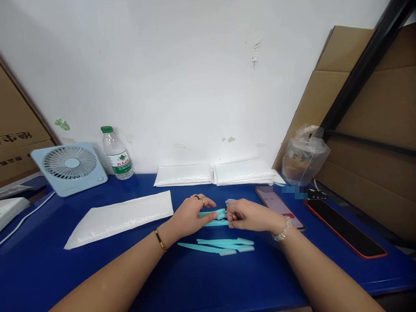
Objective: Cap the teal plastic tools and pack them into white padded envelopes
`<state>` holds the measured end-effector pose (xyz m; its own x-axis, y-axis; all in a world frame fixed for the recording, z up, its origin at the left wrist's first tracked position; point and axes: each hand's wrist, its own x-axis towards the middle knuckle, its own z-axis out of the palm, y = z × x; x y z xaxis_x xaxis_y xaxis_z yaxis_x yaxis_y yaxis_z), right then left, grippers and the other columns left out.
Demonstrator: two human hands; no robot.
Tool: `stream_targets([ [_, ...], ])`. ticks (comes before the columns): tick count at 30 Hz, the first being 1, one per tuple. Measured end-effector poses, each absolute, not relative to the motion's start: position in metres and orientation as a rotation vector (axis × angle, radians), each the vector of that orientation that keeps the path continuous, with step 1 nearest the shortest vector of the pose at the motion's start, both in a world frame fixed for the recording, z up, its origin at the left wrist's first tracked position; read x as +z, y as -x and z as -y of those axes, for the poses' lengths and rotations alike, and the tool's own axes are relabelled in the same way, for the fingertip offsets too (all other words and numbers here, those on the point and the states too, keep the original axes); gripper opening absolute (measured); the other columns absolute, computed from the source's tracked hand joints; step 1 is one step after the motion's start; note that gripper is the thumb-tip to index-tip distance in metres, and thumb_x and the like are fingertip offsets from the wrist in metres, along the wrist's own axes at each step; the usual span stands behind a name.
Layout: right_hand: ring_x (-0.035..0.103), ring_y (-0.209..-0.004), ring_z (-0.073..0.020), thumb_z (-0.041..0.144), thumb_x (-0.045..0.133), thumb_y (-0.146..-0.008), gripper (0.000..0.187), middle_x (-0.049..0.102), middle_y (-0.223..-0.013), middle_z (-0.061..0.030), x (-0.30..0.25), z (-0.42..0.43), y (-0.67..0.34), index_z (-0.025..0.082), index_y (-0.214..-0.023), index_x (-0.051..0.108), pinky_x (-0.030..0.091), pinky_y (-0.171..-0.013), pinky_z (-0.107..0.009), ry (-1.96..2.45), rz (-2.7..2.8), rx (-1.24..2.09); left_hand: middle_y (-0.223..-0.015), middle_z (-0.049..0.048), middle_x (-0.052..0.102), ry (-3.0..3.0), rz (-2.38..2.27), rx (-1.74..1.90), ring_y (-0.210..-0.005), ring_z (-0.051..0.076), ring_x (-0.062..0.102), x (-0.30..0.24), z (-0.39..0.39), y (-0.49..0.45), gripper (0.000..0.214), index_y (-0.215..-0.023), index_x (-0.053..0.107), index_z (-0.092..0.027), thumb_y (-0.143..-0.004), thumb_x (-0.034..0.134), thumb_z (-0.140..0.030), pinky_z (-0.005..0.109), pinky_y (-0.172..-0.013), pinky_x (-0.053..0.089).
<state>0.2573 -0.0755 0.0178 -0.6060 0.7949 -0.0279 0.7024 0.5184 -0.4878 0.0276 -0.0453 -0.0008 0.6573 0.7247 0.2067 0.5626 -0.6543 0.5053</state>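
Several turquoise eyebrow razors (217, 223) are bunched between my two hands over the blue table. My left hand (191, 214) has its thumb across the razors' handles, with the fingers curved over the far side. At the right end of the bunch, my right hand (250, 216) is closed, fingertips pinched on a razor's end; the exact grip is partly hidden. Small clear plastic pieces (230, 201) show just behind the right fingers. Nearer to me, a few more turquoise razors (224, 243) lie loosely side by side, their blade ends to the right.
A white padded mailer (126, 216) lies left, with stacked white mailers (243, 171) along the wall. Further left are a blue fan (72, 167) and a water bottle (118, 158). Two phones (279, 206) and a bagged drink cup (305, 156) occupy the right side, beside cardboard.
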Motion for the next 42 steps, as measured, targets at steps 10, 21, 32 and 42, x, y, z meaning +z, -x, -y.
stream_targets([
  [10, 0.049, -0.059, -0.0113, 0.028, 0.058, -0.079, 0.012, 0.059, -0.068, -0.0001, 0.019, 0.063, -0.278, 0.017, -0.077, 0.062, 0.034, -0.054, -0.022, 1.443, 2.315, 0.668, -0.091, 0.0011, 0.068, -2.554, -0.992, 0.485, -0.087, 0.019, 0.056, -0.002, 0.037, -0.026, 0.024, -0.089, 0.069, -0.024, -0.087, 0.049, -0.036, 0.029, -0.076, 0.041],
  [21, 0.053, -0.056, -0.0106, 0.031, 0.072, -0.065, 0.020, 0.060, -0.065, 0.0014, 0.033, 0.083, -0.271, 0.016, -0.077, 0.067, 0.036, -0.049, -0.020, 1.352, 2.643, 0.997, -0.104, 0.0038, 0.062, -2.539, -0.939, 0.388, -0.098, 0.022, 0.053, -0.008, 0.039, -0.026, 0.032, -0.106, 0.064, -0.026, -0.077, 0.063, -0.038, 0.033, -0.086, 0.042],
  [32, 0.050, -0.058, -0.0095, 0.027, 0.061, -0.078, 0.010, 0.058, -0.065, 0.0022, 0.029, 0.079, -0.262, 0.017, -0.080, 0.063, 0.034, -0.052, -0.019, 1.327, 2.442, 0.719, -0.097, 0.0009, 0.067, -2.437, -0.904, 0.505, -0.082, 0.016, 0.059, 0.013, 0.052, -0.028, 0.025, -0.100, 0.065, -0.024, -0.086, 0.050, -0.039, 0.026, -0.071, 0.042],
  [42, 0.058, -0.062, -0.0131, 0.028, 0.059, -0.078, 0.015, 0.067, -0.072, -0.0029, 0.019, 0.062, -0.288, 0.016, -0.084, 0.067, 0.039, -0.055, -0.021, 1.468, 2.213, 0.729, -0.090, 0.0028, 0.065, -2.459, -1.049, 0.551, -0.088, 0.019, 0.055, 0.001, 0.039, -0.025, 0.019, -0.089, 0.066, -0.022, -0.085, 0.049, -0.032, 0.029, -0.074, 0.042],
])
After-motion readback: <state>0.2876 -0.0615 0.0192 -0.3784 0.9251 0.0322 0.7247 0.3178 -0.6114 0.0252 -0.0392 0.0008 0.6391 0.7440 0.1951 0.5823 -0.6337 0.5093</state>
